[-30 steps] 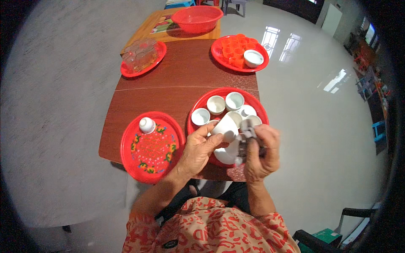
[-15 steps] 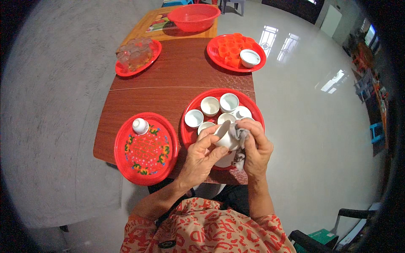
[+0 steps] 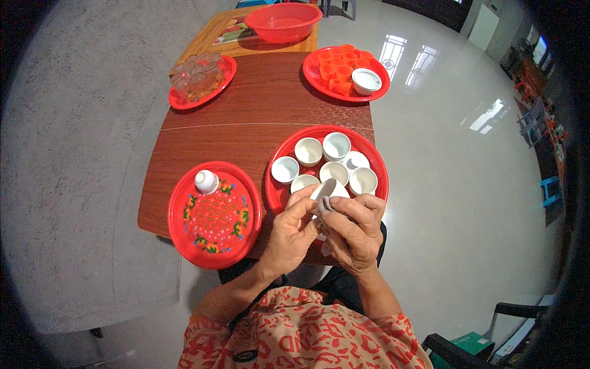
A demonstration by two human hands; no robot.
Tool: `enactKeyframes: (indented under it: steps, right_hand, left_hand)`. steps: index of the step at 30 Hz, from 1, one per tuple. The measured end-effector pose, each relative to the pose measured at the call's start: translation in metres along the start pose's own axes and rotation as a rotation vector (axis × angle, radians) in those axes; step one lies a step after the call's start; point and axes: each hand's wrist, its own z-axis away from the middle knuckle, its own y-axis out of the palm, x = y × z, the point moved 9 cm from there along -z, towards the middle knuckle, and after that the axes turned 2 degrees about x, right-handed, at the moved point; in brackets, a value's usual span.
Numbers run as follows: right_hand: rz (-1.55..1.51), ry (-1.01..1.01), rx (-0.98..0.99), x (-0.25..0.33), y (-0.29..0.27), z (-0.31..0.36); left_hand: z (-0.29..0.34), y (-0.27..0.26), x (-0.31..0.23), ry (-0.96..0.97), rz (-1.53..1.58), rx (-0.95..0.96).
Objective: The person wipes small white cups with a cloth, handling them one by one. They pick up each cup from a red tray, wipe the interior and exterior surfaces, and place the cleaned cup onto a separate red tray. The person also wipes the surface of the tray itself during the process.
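Observation:
Tilted above the near part of a red tray, a small white cup (image 3: pixel 329 189) is gripped at its left side by my left hand (image 3: pixel 291 237). My right hand (image 3: pixel 353 232) is closed on a grey cloth (image 3: pixel 326 205), pressing it against the cup's near side. Several white cups stand beyond my hands in the red round tray (image 3: pixel 274 195), among them a cream-lined one (image 3: pixel 364 181) by its right rim. On the left, a flowered red tray (image 3: pixel 216 215) carries one upside-down white cup (image 3: pixel 206 182).
Far left on the brown table (image 3: pixel 209 138), a red plate (image 3: pixel 231 69) bears several clear glasses (image 3: pixel 200 75). Far right, another red plate (image 3: pixel 310 74) holds orange cups (image 3: pixel 337 66) and a white bowl (image 3: pixel 366 81). A red basin (image 3: pixel 283 24) stands behind; a chair (image 3: pixel 455 350) is lower right.
My right hand has moved left and inward, bringing the cloth from the cup's right side round to its near side. The cream-lined cup at the tray's right now shows fully.

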Motion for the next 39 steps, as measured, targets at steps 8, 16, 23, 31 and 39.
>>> enactKeyframes:
  steps: [8, 16, 23, 31, 39]
  right_hand:
    - [-0.691, 0.617, -0.079, -0.058, 0.0, 0.014]
    - [-0.769, 0.65, 0.043, -0.06, -0.005, 0.009]
    - [-0.49, 0.415, 0.325, -0.048, 0.012, -0.024]
    - [-0.304, 0.438, 0.563, -0.046, 0.013, -0.003]
    - [-0.234, 0.061, 0.469, -0.025, 0.015, -0.016]
  left_hand:
    - [0.008, 0.008, -0.008, 0.119, -0.043, 0.057]
    - [0.006, 0.001, -0.028, 0.279, -0.303, 0.017]
    - [0.006, 0.009, -0.033, 0.338, -0.393, 0.028]
    - [0.009, 0.011, -0.021, 0.245, -0.459, 0.074]
    - [0.012, 0.006, -0.003, -0.026, -0.207, 0.185]
